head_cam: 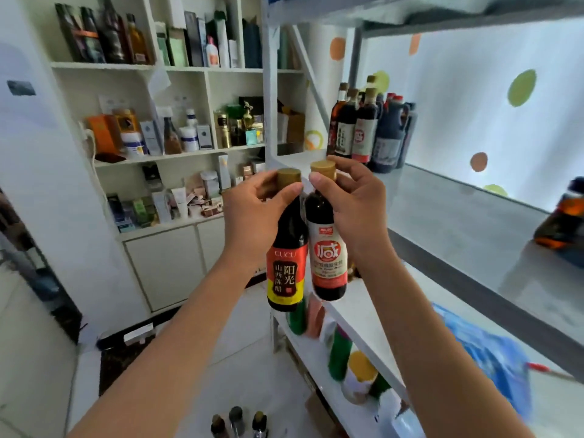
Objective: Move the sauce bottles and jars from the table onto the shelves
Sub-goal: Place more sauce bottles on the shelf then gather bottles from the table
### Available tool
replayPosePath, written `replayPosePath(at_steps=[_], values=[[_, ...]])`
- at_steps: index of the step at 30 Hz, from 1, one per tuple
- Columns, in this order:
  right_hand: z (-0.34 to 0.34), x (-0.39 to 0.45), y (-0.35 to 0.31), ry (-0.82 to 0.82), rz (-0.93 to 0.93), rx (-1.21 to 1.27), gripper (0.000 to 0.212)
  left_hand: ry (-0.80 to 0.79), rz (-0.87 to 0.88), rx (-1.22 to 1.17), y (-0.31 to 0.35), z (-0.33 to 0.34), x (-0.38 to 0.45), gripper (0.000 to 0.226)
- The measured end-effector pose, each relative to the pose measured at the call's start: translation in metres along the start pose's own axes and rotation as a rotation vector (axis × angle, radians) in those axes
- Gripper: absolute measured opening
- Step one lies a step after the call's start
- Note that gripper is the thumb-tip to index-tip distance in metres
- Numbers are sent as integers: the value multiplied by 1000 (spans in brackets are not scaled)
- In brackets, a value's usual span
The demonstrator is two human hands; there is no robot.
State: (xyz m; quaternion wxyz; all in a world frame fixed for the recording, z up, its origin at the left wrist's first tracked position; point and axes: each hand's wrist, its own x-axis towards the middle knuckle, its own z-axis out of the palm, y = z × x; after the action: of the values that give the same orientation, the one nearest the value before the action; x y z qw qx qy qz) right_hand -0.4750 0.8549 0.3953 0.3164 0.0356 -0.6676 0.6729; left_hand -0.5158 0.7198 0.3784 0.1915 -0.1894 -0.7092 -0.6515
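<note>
A: We start at the hands. The left hand point(252, 213) pinches the neck of the vinegar bottle point(286, 263) just under its gold cap, thumb in front, fingers curled behind. The right hand point(354, 200) grips the soy sauce bottle point(327, 248) the same way, thumb on the gold cap, fingers wrapped round the neck.

B: We confirm. Both bottles hang upright in the air, side by side and touching or nearly so, in front of the near corner of the grey shelf point(442, 222).

A: We record the vinegar bottle's label as red, yellow and dark, the soy sauce bottle's as white and red.

B: Outward from there, a group of dark bottles point(369, 128) stands at the far end of the grey shelf, against the dotted wall point(474, 99). 1 amber bottle point(562, 216) sits at the shelf's right edge, blurred.

A: Below, the lower shelf point(319, 358) carries green and orange containers, too blurred to name. 3 small bottle tops point(237, 422) show at the bottom edge.

B: To the left, the white cabinet point(164, 263) holds boxes and cosmetic bottles.
</note>
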Motion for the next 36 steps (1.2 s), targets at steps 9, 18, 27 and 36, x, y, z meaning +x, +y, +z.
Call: replayPosePath(at_steps=[9, 18, 27, 36], values=[[3, 95, 14, 174, -72, -90, 29, -149, 95, -123, -27, 47, 118, 27], [32, 213, 22, 311, -134, -205, 22, -211, 122, -224, -57, 82, 255, 31], [31, 293, 65, 407, -150, -198, 17, -196, 147, -240, -93, 128, 327, 29], [2, 329, 104, 414, -70, -141, 30, -208, 153, -163, -123, 167, 341, 33]])
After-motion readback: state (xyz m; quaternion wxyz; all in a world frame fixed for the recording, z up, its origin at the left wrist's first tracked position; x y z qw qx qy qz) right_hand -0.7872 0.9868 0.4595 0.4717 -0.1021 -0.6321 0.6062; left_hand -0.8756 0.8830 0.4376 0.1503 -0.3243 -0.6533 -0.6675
